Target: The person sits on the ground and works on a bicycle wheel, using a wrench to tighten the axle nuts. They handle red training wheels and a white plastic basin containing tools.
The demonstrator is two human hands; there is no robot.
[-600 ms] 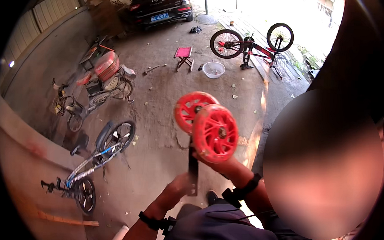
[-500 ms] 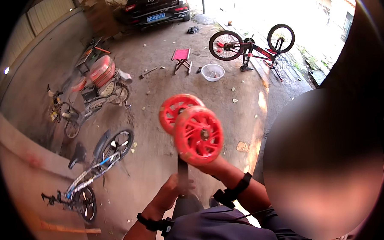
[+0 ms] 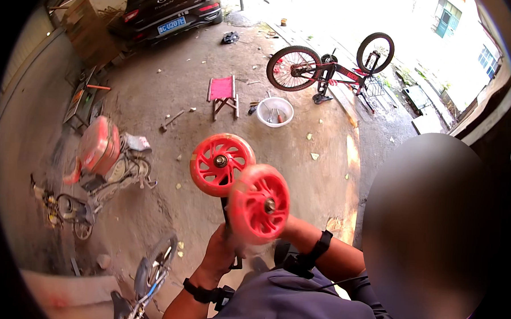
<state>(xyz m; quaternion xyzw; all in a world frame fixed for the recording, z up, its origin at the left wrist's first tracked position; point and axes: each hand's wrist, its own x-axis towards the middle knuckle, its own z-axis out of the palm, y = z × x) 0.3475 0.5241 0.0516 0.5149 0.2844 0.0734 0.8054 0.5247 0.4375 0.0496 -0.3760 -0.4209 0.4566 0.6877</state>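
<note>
My left hand (image 3: 223,252) is closed on a black metal bracket (image 3: 226,212) below a red spoked small wheel (image 3: 203,177). My right hand (image 3: 291,229) is behind the nearer red wheel (image 3: 254,222), which overlaps the first one; its fingers are mostly hidden, and it appears to hold that wheel's assembly. Both wheels have metal hubs at their centres and are held up above the concrete floor.
An upside-down bicycle (image 3: 353,72), pink folding stool (image 3: 221,88) and white basin (image 3: 274,120) of tools stand ahead. A parked car (image 3: 165,7) is behind. At left are a scooter (image 3: 102,153) and another bicycle (image 3: 148,274). A blurred person (image 3: 424,224) is close at my right.
The two wheels have moved left and lower and spread slightly apart, with both my hands still on them. The view has shifted, showing more of the doorway at right.
</note>
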